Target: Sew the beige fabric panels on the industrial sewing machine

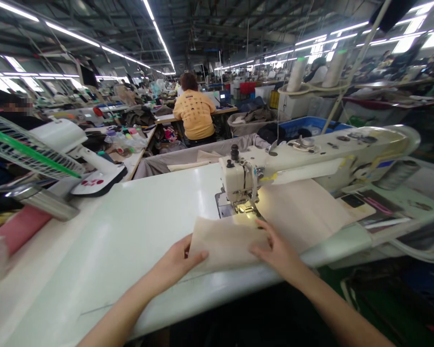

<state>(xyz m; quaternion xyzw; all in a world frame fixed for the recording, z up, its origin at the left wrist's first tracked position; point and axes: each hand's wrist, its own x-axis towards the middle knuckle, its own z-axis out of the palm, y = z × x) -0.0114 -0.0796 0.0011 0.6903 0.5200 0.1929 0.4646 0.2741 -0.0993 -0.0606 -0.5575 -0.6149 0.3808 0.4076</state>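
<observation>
A beige fabric piece (227,243) lies between my hands at the front of the sewing machine (238,180). My left hand (183,258) grips its left edge, thumb on top and fingers underneath. At the right end, my right hand (275,248) holds the same piece between thumb and fingers, with the forefinger pointing toward the machine's foot. The far edge of the piece is close to the lit needle area (246,209); whether it lies under the foot I cannot tell. A larger beige fabric sheet (304,207) spreads flat beneath the machine's arm.
A white fan (101,173) and a metal flask (45,200) stand to the left. A phone (354,200) and pink scissors-like tool (378,203) lie at right. Thread cones (296,74) rise behind the machine. Ahead, a person in a yellow shirt (194,113) sits facing away.
</observation>
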